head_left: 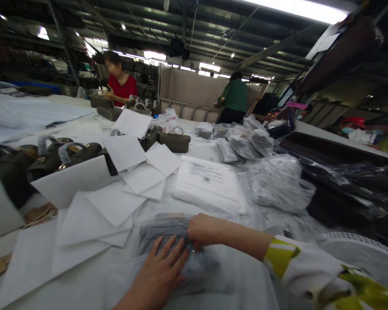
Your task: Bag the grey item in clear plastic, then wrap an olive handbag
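A dark grey item point(160, 226) lies inside a clear plastic bag point(210, 267) on the white table in front of me. My left hand point(161, 267) rests flat on the bag, its fingers stretched out and spread. At the upper right of the same package, my right hand point(205, 230) is closed, its fingers curled around the plastic. The exact spot of its grip is hidden under the fingers. Just beyond both hands is a stack of white plastic sleeves point(210, 181) with a printed label.
White sheets point(116, 198) overlap to the left, beside dark olive handbags point(80, 155). Plastic-wrapped bundles point(242, 144) and a clear plastic pile point(278, 185) lie to the right. A white basket point(358, 254) is at lower right. Two people point(124, 88) work farther back.
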The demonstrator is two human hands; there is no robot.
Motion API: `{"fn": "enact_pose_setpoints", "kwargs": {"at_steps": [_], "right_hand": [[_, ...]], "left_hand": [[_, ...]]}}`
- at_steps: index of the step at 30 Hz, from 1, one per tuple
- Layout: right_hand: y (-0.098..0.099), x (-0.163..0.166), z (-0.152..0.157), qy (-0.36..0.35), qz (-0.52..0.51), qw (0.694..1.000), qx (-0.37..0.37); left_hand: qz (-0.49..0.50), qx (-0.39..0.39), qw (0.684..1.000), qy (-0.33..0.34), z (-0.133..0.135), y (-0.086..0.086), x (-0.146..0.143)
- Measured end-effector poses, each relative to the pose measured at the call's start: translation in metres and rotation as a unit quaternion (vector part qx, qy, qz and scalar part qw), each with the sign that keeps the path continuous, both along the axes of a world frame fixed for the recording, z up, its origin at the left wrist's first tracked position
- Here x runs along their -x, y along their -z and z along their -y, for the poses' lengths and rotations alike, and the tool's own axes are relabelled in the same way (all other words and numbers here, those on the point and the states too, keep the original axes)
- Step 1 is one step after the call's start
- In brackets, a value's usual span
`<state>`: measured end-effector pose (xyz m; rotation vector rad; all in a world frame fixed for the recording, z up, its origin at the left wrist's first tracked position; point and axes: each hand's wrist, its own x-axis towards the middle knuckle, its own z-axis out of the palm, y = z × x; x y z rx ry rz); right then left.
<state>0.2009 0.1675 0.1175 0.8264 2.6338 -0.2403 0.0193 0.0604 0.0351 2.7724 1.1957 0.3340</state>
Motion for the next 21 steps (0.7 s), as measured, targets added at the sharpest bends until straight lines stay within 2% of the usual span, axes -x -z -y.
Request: {"fn": "enact_pose_setpoints", "kwargs": {"at_steps": [4,7,10,13,15,16,18,20,21], "right_hand": [[0.001,-0.011,-0.027,0.081,0.01,0.996,-0.031],[-0.007,-0.022,-0.028,0.16,-0.019,0.984,-0.076],[-0.001,-0.017,0.009,0.182,-0.083,0.974,-0.103],[0.03,-0.004,0.058,0.131,-0.177,0.971,-0.092],[0.054,-0.001,0.078,0.136,-0.236,0.956,-0.106],[0.063,-0.002,0.083,0.145,-0.256,0.949,-0.112],[0.072,-0.005,0.084,0.159,-0.272,0.942,-0.115],[0.071,-0.008,0.078,0.154,-0.273,0.943,-0.11],[0.068,-0.009,0.076,0.152,-0.272,0.944,-0.109]], "left_hand": [[0.0,0.002,1.0,0.004,0.0,-0.001,0.002],[0.001,0.0,1.0,0.005,0.0,-0.001,0.001],[0.01,0.0,1.0,0.006,0.0,-0.003,-0.001],[0.023,0.0,0.999,0.023,-0.004,-0.008,0.004],[0.03,0.0,0.999,0.025,-0.007,-0.013,0.019],[0.036,0.003,0.999,-0.006,-0.008,-0.015,0.031],[0.064,0.027,0.989,-0.134,-0.008,-0.018,0.06],[0.121,0.104,0.953,-0.259,-0.005,-0.02,0.09],[0.155,0.162,0.931,-0.287,-0.002,-0.021,0.101]]}}
